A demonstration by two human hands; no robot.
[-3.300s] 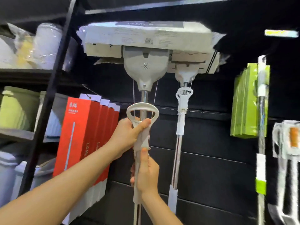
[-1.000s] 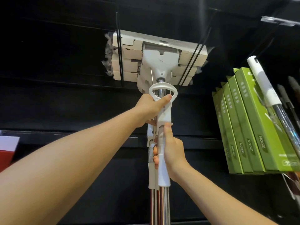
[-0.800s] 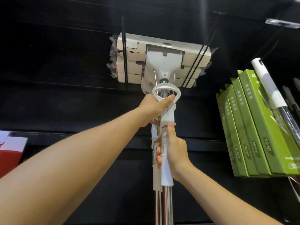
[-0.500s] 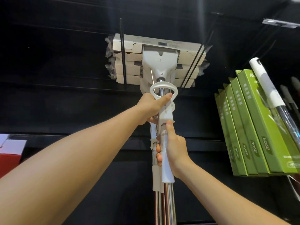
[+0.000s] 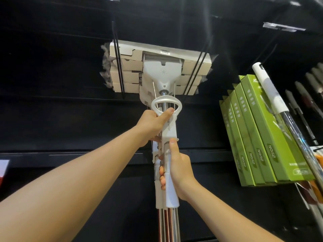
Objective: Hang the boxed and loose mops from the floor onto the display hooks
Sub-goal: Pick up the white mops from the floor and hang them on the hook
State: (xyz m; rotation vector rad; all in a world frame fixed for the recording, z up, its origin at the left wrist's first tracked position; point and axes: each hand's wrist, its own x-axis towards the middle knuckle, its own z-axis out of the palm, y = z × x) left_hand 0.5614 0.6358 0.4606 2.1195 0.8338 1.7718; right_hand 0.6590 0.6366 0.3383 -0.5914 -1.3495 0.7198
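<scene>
A loose white mop hangs upright in front of me, its head wrapped in a cardboard sleeve. The sleeve rests up between two black wire display hooks, with other mop heads stacked behind it. My left hand grips the mop's white wringer handle just under its ring, thumb laid along the front. My right hand grips the white sleeve on the steel pole lower down, thumb pointing up. Further mop poles stand close behind this one.
Green mop boxes hang in a row at the right. Beside them leans a white-capped steel mop pole. A red and white box corner shows at the left edge. The black slatted display wall fills the background.
The mop has been carried from the left bay to the middle hooks and raised. Over the last second it barely shifts; both hands keep the same hold.
</scene>
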